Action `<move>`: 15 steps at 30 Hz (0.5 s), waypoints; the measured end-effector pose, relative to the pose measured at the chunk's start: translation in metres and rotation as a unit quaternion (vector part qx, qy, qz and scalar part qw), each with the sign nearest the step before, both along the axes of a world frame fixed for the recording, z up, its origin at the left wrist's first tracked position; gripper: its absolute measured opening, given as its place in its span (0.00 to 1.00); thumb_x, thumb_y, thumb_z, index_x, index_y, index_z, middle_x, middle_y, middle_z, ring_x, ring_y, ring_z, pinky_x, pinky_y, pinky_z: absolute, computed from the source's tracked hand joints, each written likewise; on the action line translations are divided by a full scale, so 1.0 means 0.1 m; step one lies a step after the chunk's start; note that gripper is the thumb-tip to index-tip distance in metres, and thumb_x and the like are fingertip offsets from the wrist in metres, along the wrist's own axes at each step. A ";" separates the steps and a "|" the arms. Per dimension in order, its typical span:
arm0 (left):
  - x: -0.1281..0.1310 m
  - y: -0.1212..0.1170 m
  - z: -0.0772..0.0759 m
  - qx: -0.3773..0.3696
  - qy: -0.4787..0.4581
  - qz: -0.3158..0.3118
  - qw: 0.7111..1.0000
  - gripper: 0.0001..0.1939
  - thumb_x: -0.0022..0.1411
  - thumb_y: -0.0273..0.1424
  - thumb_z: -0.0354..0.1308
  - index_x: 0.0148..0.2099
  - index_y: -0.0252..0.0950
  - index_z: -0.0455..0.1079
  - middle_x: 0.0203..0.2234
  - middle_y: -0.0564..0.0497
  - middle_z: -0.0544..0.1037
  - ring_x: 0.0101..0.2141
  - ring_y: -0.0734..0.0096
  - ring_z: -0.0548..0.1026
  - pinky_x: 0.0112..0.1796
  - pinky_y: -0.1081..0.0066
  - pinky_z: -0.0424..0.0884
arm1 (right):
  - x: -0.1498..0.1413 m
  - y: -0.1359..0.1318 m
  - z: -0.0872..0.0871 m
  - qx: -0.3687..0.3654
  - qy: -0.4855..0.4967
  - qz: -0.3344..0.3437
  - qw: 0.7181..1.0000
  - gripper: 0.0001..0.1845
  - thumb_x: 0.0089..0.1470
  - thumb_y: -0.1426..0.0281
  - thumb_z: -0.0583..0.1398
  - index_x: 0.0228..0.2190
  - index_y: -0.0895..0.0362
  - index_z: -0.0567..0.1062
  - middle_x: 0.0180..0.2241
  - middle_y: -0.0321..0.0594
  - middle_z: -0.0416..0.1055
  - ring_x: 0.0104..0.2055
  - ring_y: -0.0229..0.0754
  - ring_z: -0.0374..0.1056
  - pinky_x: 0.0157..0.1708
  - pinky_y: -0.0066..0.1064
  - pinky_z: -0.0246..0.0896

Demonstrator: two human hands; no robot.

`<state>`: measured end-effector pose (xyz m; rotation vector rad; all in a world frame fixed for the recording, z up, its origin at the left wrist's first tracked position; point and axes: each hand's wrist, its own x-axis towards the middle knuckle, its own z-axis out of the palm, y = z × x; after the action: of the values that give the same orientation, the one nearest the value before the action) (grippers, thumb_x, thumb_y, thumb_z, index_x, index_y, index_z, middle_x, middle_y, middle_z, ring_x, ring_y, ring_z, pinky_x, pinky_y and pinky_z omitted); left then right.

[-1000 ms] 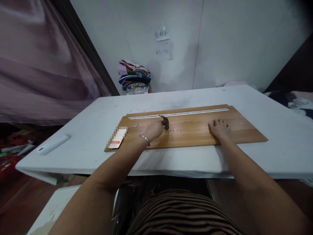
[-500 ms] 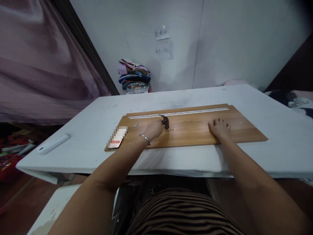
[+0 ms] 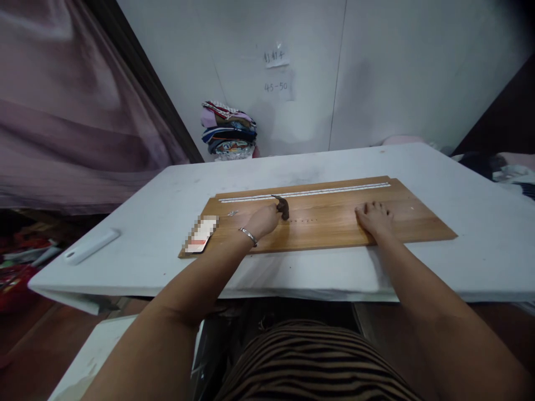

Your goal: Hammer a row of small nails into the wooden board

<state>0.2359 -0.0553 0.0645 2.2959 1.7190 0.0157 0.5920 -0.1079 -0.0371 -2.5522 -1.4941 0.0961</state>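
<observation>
My left hand [image 3: 263, 220], with a silver bracelet at the wrist, is closed round the handle of a claw hammer [image 3: 283, 208]. The hammer's dark head is down over a wooden board [image 3: 330, 211], close to the left end of a short row of nails [image 3: 304, 220]. Whether its face touches a nail, I cannot tell. My right hand [image 3: 376, 218] rests on the board right of the row, its fingers apart and slightly bent, holding nothing. Several loose nails [image 3: 232, 213] lie on the board left of my left hand.
The board lies on a white-covered table [image 3: 142, 223]. Two pale strips [image 3: 305, 193] run along its far side. A partly blurred card or phone [image 3: 201, 235] sits on its left end. Farther left is a white long object [image 3: 92, 246]. Folded clothes [image 3: 229, 131] are stacked by the wall.
</observation>
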 end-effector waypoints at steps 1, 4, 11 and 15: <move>0.00 0.00 0.00 -0.001 0.002 -0.001 1.000 0.19 0.76 0.35 0.50 0.57 0.32 0.77 0.51 0.34 0.85 0.49 0.51 0.84 0.48 0.63 0.75 | 0.00 0.00 0.00 0.000 0.001 -0.001 1.000 0.34 0.71 0.57 0.42 0.58 0.65 0.75 0.65 0.63 0.68 0.69 0.61 0.58 0.65 0.55 0.52; 0.01 -0.01 -0.01 -0.005 0.013 -0.001 1.000 0.19 0.76 0.35 0.50 0.57 0.31 0.77 0.51 0.33 0.84 0.50 0.49 0.83 0.47 0.63 0.76 | 0.01 0.00 -0.01 0.002 0.005 0.000 1.000 0.34 0.71 0.56 0.42 0.59 0.65 0.75 0.66 0.64 0.67 0.69 0.61 0.58 0.65 0.55 0.52; 0.01 -0.01 0.01 -0.007 0.014 0.002 1.000 0.19 0.76 0.37 0.51 0.56 0.32 0.77 0.52 0.34 0.84 0.51 0.50 0.83 0.47 0.64 0.75 | 0.03 0.02 -0.05 0.009 0.006 0.000 1.000 0.33 0.71 0.56 0.43 0.58 0.64 0.75 0.66 0.64 0.67 0.69 0.62 0.57 0.65 0.56 0.51; 0.00 0.02 0.01 0.000 0.002 0.002 1.000 0.18 0.75 0.35 0.51 0.56 0.32 0.78 0.49 0.35 0.85 0.48 0.52 0.84 0.46 0.64 0.75 | 0.03 0.02 -0.06 0.005 0.006 -0.001 1.000 0.33 0.71 0.56 0.44 0.58 0.64 0.75 0.65 0.64 0.67 0.69 0.62 0.58 0.64 0.56 0.52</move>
<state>0.2358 -0.0530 0.0654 2.2935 1.7267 0.0118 0.5954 -0.1054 -0.0428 -2.5398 -1.4849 0.1037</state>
